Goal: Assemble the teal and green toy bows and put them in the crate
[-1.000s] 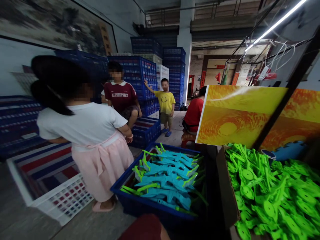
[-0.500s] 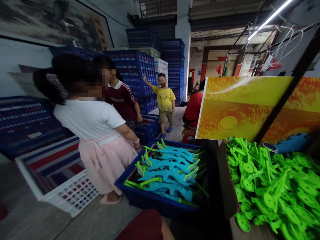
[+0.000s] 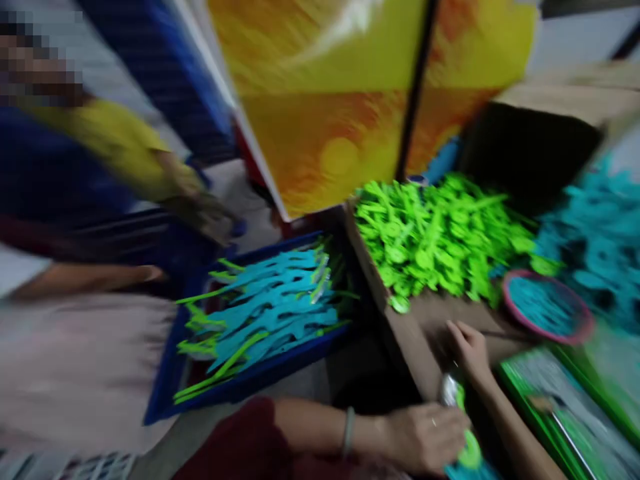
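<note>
One green-and-blue piece (image 3: 470, 452) — clamped in left fingers (image 3: 454, 435), right fingers (image 3: 469, 333) blurred, cannot tell if gripping.

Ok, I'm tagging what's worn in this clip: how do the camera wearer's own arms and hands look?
The left arm has a dark maroon sleeve stopping short of the forearm, plus a thin, pale greyish wristband. A glint on the ungloved left hand may be a ring. The right forearm shows no sleeve; the right hand looks ungloved too, though blurred.
</note>
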Action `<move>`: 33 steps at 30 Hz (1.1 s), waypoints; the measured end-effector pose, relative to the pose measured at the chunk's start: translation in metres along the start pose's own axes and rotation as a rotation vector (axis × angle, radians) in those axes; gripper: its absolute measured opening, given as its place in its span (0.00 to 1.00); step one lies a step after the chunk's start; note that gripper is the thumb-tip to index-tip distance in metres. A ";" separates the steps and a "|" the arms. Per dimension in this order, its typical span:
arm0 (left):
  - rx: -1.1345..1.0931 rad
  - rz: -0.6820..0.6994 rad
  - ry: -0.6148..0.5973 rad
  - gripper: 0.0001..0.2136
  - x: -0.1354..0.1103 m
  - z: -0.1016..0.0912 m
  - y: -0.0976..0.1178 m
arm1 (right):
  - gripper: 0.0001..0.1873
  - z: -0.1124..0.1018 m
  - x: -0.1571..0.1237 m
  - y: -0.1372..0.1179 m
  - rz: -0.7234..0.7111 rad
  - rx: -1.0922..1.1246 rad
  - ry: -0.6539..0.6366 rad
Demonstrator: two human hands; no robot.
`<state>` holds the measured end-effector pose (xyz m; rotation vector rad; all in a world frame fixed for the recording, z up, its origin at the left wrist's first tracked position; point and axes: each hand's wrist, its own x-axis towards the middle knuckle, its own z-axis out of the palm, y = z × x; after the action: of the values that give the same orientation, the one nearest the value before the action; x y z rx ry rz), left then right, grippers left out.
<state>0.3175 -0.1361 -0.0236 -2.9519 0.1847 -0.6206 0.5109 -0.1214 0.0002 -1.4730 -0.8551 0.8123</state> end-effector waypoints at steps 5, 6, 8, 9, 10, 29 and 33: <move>-0.191 0.051 0.197 0.19 0.006 0.021 0.010 | 0.34 -0.022 0.027 -0.017 0.073 0.107 0.143; -0.215 0.049 0.200 0.18 0.006 0.023 0.009 | 0.32 -0.032 0.031 -0.024 0.057 0.128 0.174; -0.238 0.047 0.201 0.18 0.007 0.025 0.007 | 0.30 -0.046 0.035 -0.037 -0.008 0.155 0.224; -0.240 0.047 0.200 0.18 0.007 0.025 0.008 | 0.30 -0.050 0.036 -0.039 -0.050 0.146 0.236; -0.239 0.048 0.200 0.18 0.007 0.024 0.008 | 0.30 -0.050 0.036 -0.039 -0.087 0.125 0.236; -0.265 0.082 0.016 0.22 0.014 0.013 0.006 | 0.20 -0.122 -0.230 -0.061 -0.307 -1.154 0.523; -0.195 0.113 0.019 0.19 0.020 0.001 0.003 | 0.16 -0.157 -0.255 -0.031 -0.170 -1.643 0.460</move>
<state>0.3357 -0.1421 -0.0176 -3.0933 0.4336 -0.6494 0.5216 -0.4194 0.0446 -2.7251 -1.3003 -0.6478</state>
